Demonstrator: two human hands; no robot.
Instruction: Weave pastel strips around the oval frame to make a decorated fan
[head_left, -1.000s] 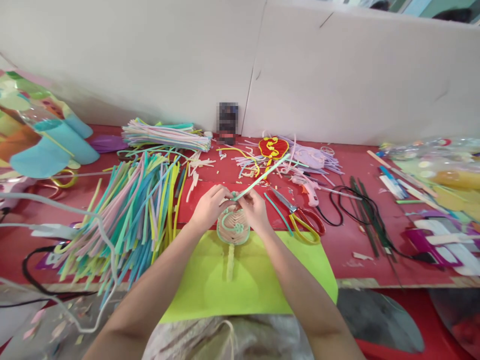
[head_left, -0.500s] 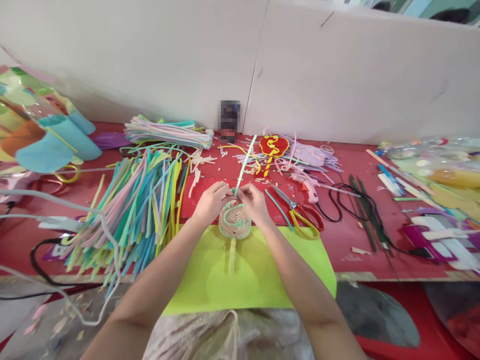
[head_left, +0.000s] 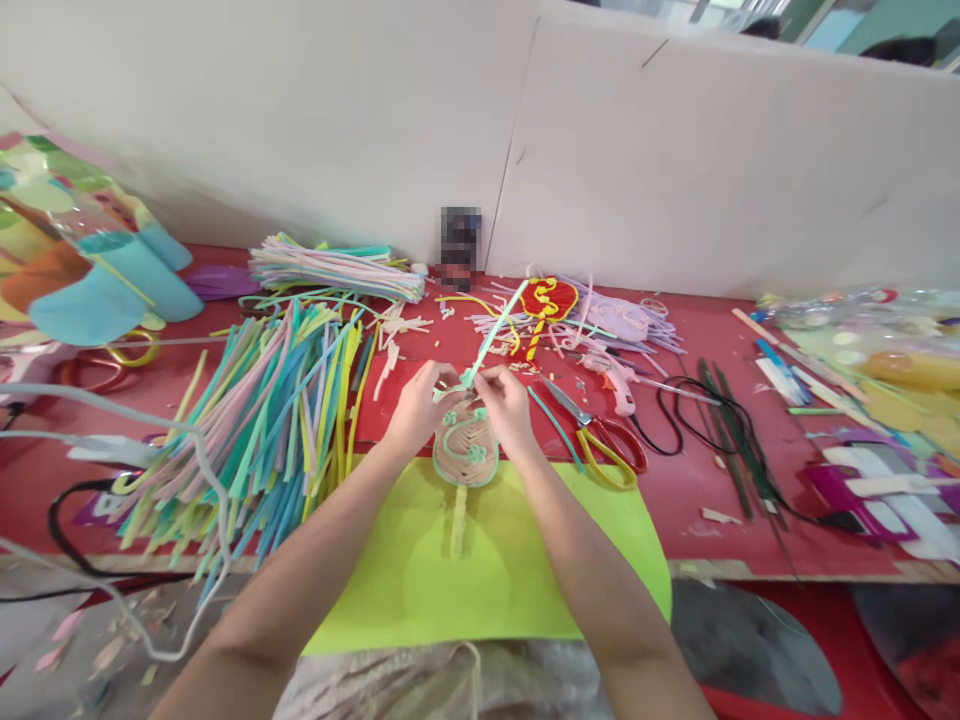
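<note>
A fan-shaped piece (head_left: 457,468) of beige pipe cleaners, with a mint-green rim, swirl and small flowers, lies below my hands, its pale yellow handle (head_left: 458,520) toward me. A mint-green pipe cleaner (head_left: 501,326) slants up and right from between my fingers, its lower end curled. My right hand (head_left: 505,400) pinches it near that end. My left hand (head_left: 421,405) is closed at the other side of the curl, fingertips and thumb bent in around it; its exact contact is partly hidden. Under the handle is a yellow-green sheet (head_left: 525,560).
Left lies a big pile of coloured pipe cleaners (head_left: 277,420), with a bundle (head_left: 337,270) behind. To the right are scissors (head_left: 600,440), a pink glue gun (head_left: 619,385) and its black cord. A red-and-yellow fan (head_left: 549,298) sits at the back, before the white wall (head_left: 675,150).
The mint-green pipe cleaner has tilted further right. My left fingertips have drawn slightly away from my right ones, and more of the beige fan shows below. The view has shifted slightly.
</note>
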